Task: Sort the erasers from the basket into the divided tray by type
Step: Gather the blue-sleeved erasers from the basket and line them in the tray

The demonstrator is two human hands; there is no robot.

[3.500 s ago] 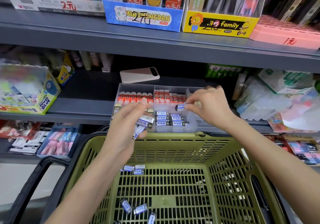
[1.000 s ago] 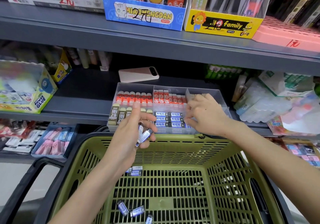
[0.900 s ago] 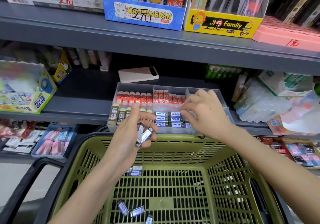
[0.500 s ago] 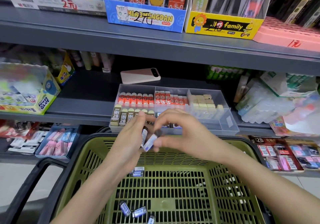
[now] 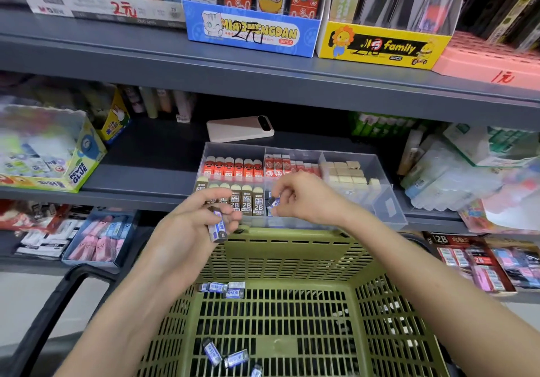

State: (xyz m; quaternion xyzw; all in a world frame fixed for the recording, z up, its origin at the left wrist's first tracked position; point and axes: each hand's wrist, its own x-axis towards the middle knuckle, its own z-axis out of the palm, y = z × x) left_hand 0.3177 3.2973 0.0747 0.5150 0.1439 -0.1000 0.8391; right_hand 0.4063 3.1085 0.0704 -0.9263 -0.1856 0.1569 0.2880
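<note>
A clear divided tray (image 5: 388,189) sits on the middle shelf, holding rows of red erasers (image 5: 230,167), brown 2B erasers (image 5: 247,201) and plain cream erasers (image 5: 347,172). My left hand (image 5: 190,227) holds a blue-sleeved eraser (image 5: 218,226) over the basket's far rim. My right hand (image 5: 304,198) pinches another blue-sleeved eraser (image 5: 273,202) just above the tray's front middle compartment, which it partly hides. Below, the olive-green basket (image 5: 292,259) holds several more blue erasers (image 5: 222,287) on its slatted floor.
A pink phone (image 5: 239,127) lies on the shelf behind the tray. A glue box (image 5: 52,154) stands at left, plastic-wrapped packs (image 5: 455,178) at right. The upper shelf carries display boxes (image 5: 251,35). The basket's black handle (image 5: 58,297) hangs at lower left.
My right hand took one blue eraser from my left hand's bundle and carried it up and right toward the tray. My left hand now keeps a single eraser in sight.
</note>
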